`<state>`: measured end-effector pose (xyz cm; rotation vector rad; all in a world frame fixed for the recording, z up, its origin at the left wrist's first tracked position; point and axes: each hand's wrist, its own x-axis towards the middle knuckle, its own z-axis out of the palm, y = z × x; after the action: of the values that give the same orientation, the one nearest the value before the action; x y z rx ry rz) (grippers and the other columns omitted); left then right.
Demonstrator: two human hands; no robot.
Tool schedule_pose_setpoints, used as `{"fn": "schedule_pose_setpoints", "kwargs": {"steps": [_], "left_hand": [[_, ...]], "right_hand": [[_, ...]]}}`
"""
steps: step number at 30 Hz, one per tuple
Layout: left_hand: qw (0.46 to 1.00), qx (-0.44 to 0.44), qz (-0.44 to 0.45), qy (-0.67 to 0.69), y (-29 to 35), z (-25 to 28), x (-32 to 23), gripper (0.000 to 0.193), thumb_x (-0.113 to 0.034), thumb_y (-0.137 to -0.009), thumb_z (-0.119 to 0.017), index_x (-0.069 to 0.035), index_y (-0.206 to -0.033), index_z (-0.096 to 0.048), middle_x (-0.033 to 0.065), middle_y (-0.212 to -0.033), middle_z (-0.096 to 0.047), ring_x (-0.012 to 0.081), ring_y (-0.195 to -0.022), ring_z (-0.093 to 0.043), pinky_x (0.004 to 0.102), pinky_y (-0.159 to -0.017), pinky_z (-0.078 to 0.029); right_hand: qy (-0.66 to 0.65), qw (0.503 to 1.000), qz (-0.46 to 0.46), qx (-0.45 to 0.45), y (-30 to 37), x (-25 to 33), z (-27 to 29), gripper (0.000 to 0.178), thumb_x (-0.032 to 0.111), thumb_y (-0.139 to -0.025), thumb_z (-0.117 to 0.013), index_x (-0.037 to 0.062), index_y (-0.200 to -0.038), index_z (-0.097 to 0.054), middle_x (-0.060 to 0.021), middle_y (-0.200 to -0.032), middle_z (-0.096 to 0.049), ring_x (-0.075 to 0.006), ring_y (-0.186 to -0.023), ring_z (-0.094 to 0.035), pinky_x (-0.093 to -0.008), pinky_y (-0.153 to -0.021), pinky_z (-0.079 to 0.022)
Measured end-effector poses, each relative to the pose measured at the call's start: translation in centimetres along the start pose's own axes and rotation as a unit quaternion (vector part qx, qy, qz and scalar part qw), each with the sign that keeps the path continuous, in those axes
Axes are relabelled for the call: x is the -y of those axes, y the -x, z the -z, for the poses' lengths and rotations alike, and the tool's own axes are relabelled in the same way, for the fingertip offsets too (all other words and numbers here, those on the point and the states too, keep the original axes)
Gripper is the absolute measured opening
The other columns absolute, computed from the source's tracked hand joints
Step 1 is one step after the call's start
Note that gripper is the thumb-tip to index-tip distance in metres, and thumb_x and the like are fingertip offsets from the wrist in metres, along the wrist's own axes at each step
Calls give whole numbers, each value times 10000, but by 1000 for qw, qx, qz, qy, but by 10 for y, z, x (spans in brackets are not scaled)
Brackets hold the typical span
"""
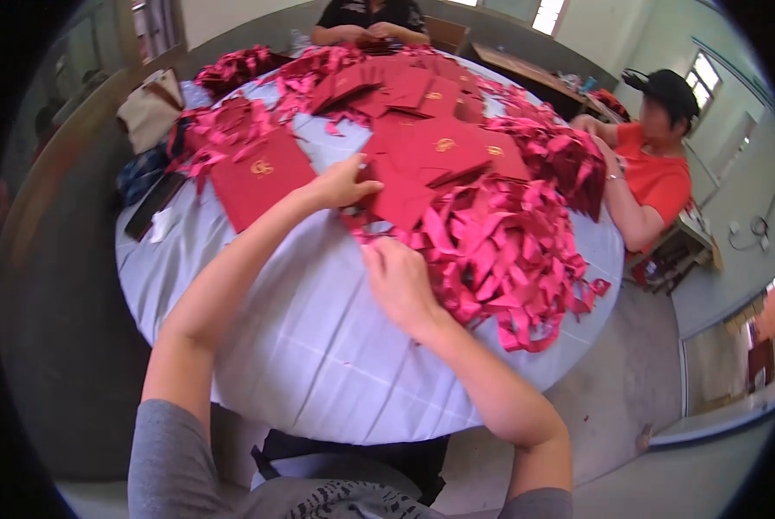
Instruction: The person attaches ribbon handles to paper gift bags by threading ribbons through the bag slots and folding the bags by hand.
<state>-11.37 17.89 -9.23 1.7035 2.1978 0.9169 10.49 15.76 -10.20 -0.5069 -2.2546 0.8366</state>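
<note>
My left hand (342, 184) reaches across the table to the near edge of the red pile, its fingers closed round the edge of a red paper bag (396, 201), with the thumb lying on top. Just nearer and to the right, my right hand (398, 275) is closed in a pinch on a pink ribbon (381, 231) that runs by its fingertips; the fingertips are partly hidden. Beside the right hand lies a large heap of pink ribbon loops (500, 251). Another red bag with a gold emblem (262, 177) lies flat beyond my left forearm.
A round table with a pale cloth (292, 346) carries more red bags (439, 143) stacked in the middle. At the left edge are a dark phone-like slab (156, 206), a white tissue (161, 225) and a beige bag (151, 111). Two people sit at the far side and right.
</note>
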Motion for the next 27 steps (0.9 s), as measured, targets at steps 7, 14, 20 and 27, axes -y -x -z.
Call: {"fn": "schedule_pose_setpoints", "kwargs": {"steps": [7,14,20,27], "left_hand": [[994,-27,30,106,-6,5,6,703,-330,-708,-786,7,-1254,-498,164,-1044,-636,231,-896,-631,330,-761,-516],[999,32,-22,26,-9,10,12,572,-320,-733,-734,-37,-1197,-557,181,-1163,-540,287,-1119,-498,355,-973,-393],[994,-8,-68,86,21,32,-13,290,-163,-707,-747,-8,-904,-601,90,-929,-607,193,-979,-549,302,-858,-419],[954,80,97,273,81,57,-42,113,-149,-818,-661,-58,-804,-597,10,-828,-603,111,-764,-595,289,-660,-527]], "right_hand": [[-196,973,38,-120,-4,13,6,193,88,-942,-521,8,-1080,-413,-118,-833,-581,-127,-512,-564,-264,-446,-426],[-177,965,107,-162,-10,16,11,272,44,-918,-516,18,-1166,-407,-165,-966,-588,-251,-864,-624,-323,-656,-510],[-131,960,173,-180,-12,12,17,289,-4,-903,-508,-4,-1168,-392,-168,-973,-550,-248,-810,-611,-322,-623,-489],[-95,956,211,-180,-11,9,30,279,-21,-900,-498,-5,-1159,-393,-131,-928,-539,-134,-542,-523,-282,-508,-424]]}}
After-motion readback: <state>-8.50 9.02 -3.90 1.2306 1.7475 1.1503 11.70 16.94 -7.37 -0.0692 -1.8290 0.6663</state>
